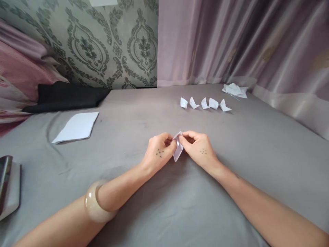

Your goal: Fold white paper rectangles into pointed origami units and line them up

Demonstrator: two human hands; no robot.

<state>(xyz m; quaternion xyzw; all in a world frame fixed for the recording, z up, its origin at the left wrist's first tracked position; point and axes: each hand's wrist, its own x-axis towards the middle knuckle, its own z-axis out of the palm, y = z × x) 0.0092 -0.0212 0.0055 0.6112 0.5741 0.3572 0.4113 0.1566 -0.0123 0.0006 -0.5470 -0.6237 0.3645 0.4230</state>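
One folded white paper [177, 156] slanted lengthwise away and rightward; the left hand [159, 148] finger-pinched its left side, the right hand [200, 147] its right, neither nearer.

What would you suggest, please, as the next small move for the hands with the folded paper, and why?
Perhaps gently spread the folded paper a little: the left hand and right hand both pinch it towards its upper end, from opposite sides, while some small paper shapes beyond it have raised points.
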